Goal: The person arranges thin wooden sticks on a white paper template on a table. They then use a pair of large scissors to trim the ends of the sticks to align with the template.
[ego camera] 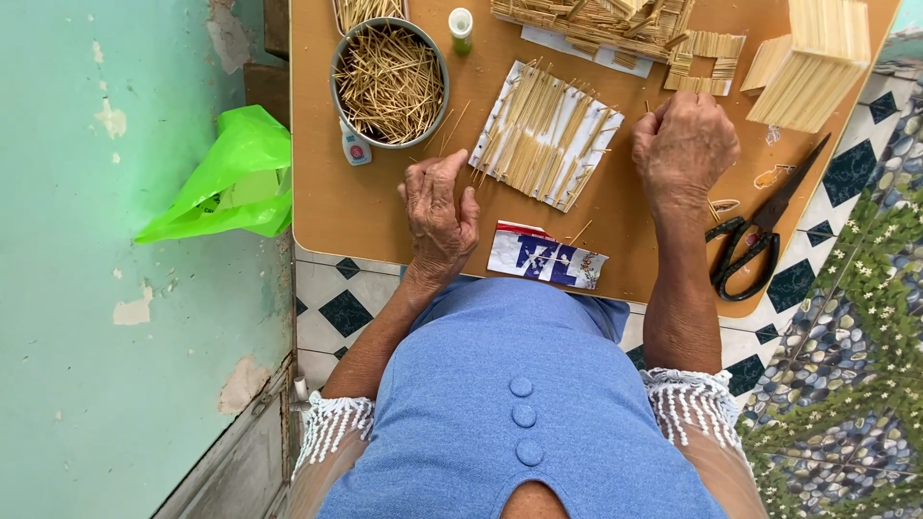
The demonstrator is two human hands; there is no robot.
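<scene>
— Peeling green wall and patterned floor tiles are framing an orange-brown tabletop, where a person in a blue top is working over a panel of thin sticks laid side by side on white paper. Where is each hand sitting?

— Left hand is resting on the tabletop just beside the panel's near-left corner, its grip loosely curled and holding nothing that is showing. Right hand is hovering at the panel's right edge, its grip closed tight; whether a stick is pinched inside, I cannot tell.

— How is that panel likely handling?

— Light and fragile, by the look of it: slender sticks are jutting unevenly past the paper, so it is probably flexing and shedding pieces if lifted by one corner. Holding it flat by two opposite paper edges is looking safest.

— And what is lying around it?

— Round metal bowl of loose sticks is standing left of the panel, black scissors are lying near the right forearm, a printed wrapper is lying at the near edge, and a block of stacked sticks is sitting at far right.
</scene>
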